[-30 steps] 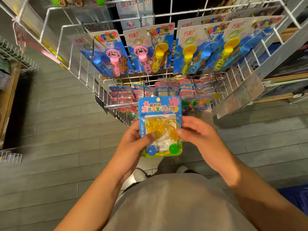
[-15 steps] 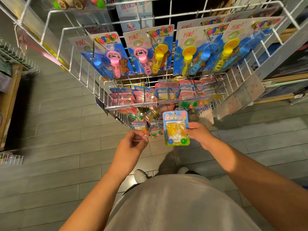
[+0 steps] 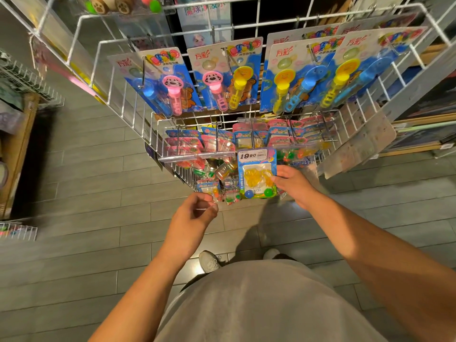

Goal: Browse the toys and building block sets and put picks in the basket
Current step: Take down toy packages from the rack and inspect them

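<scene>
My right hand (image 3: 293, 185) pinches the right edge of a small blue blister card (image 3: 256, 177) holding a yellow sticky toy and a blue and a green ball. The card's top sits under a price tag reading 19.90 at the lower row of a white wire rack (image 3: 158, 134). My left hand (image 3: 195, 213) hovers just below and left of the card, fingers loosely curled, holding nothing. No basket is in view.
Bubble wand cards (image 3: 222, 77) hang in the rack's upper row, with similar small toy cards (image 3: 187, 144) on pegs below. A wooden shelf (image 3: 17, 149) stands at the left and more shelving at the right. Grey floor tiles lie underfoot.
My left hand let go of the card and dropped away. My right hand carried the card forward from close to my chest up to the rack's lower pegs.
</scene>
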